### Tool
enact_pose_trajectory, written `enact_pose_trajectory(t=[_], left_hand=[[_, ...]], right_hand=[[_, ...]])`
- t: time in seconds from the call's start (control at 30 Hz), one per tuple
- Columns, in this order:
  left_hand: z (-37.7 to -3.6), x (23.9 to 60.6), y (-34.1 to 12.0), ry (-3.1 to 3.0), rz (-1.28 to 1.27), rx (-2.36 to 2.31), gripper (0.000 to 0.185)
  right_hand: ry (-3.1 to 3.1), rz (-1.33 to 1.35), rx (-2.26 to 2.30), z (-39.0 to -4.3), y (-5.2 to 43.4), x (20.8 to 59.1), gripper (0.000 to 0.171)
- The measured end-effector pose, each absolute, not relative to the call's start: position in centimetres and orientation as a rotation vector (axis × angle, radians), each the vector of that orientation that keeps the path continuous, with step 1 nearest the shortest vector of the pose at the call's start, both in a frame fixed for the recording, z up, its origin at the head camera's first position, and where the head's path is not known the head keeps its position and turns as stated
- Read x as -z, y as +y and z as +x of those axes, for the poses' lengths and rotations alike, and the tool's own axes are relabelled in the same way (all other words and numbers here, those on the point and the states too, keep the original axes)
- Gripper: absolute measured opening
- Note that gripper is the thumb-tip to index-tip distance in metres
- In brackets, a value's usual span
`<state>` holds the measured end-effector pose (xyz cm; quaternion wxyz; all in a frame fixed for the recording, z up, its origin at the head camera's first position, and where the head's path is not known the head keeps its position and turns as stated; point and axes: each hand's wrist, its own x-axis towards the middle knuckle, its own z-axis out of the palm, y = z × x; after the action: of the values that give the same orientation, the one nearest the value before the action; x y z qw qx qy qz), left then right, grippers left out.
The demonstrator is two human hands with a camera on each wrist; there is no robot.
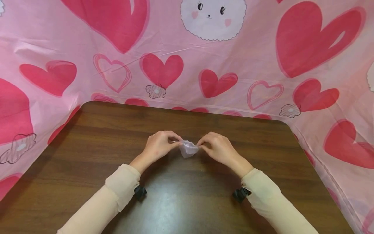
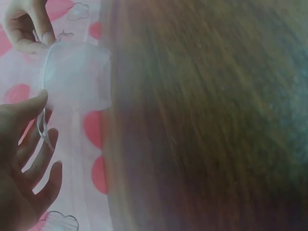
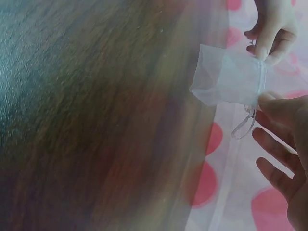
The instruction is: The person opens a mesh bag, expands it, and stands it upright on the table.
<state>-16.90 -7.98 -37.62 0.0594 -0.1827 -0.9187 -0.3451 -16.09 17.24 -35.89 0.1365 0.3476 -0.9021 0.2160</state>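
A small sheer white drawstring pouch (image 1: 188, 150) hangs between both hands above the middle of the wooden table. My left hand (image 1: 161, 143) pinches one top corner between thumb and finger, and my right hand (image 1: 219, 147) pinches the opposite corner. In the left wrist view the pouch (image 2: 79, 74) looks thin and see-through, and a loop of its cord (image 2: 43, 129) dangles by the left fingers. The right wrist view shows another cord loop (image 3: 245, 124) beside the right fingers. Nothing can be made out inside the pouch.
The dark wooden table (image 1: 163, 201) has rounded far corners. Behind it and at both sides hangs a pink cloth (image 1: 187, 74) printed with red hearts. A black device sits at the left wrist (image 1: 140, 192) and another at the right wrist (image 1: 241, 194).
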Motion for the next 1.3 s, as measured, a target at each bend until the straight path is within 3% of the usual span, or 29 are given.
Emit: enact_pose_trajectory(t=[1.3], left_hand=[[-16.33,37.51,-8.02,-2.874,-0.595,0.964,0.032]], right_hand=[[-2.701,0.971,-0.640,-16.09,17.86,36.64,0.028]])
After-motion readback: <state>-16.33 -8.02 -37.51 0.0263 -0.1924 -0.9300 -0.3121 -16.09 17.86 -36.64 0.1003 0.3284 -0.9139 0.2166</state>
